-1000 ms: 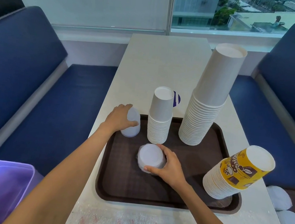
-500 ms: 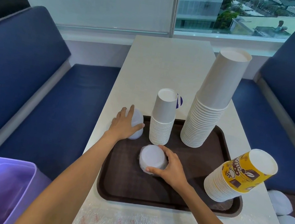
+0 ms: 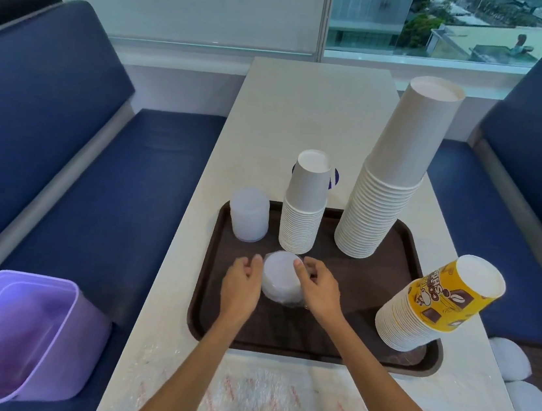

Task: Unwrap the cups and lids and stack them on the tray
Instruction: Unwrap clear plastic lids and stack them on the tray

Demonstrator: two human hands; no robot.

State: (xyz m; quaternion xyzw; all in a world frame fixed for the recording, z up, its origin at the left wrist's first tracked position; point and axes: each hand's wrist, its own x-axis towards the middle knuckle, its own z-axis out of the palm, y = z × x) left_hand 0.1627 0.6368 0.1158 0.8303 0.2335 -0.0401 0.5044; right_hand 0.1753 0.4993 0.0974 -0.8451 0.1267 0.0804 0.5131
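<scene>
The wrapped lid stack [image 3: 279,276] stands on the brown tray [image 3: 203,303], just nearer than the middle, between the two hands; the right hand [image 3: 319,288] curls round its right side, index fingertip on the top rim. The left hand [image 3: 241,283] sits close against its left side with fingers loosely curled, and I cannot tell whether they touch the stack or pinch its film. The film itself shows only as a faint glint low on the stack's near side.

Behind the short white cup stack [image 3: 303,209] a blue-and-white thing [image 3: 334,179] peeks out, too hidden to name. The purple bin [image 3: 8,333] by the left bench is cut off at the frame's lower edge.

The tray also holds a bare lid stack [image 3: 249,214] at its far left corner, the short white cup stack just beside that, and a tall white cup stack [image 3: 389,179] at far right. A yellow-printed cup stack [image 3: 438,304] at the near right corner leans to the right; all cups are mouth down. Crumpled plastic wrap [image 3: 272,407] lies on the table [image 3: 309,107] nearer than the tray; two wrapped lid bundles [image 3: 510,359] lie on the right bench.
</scene>
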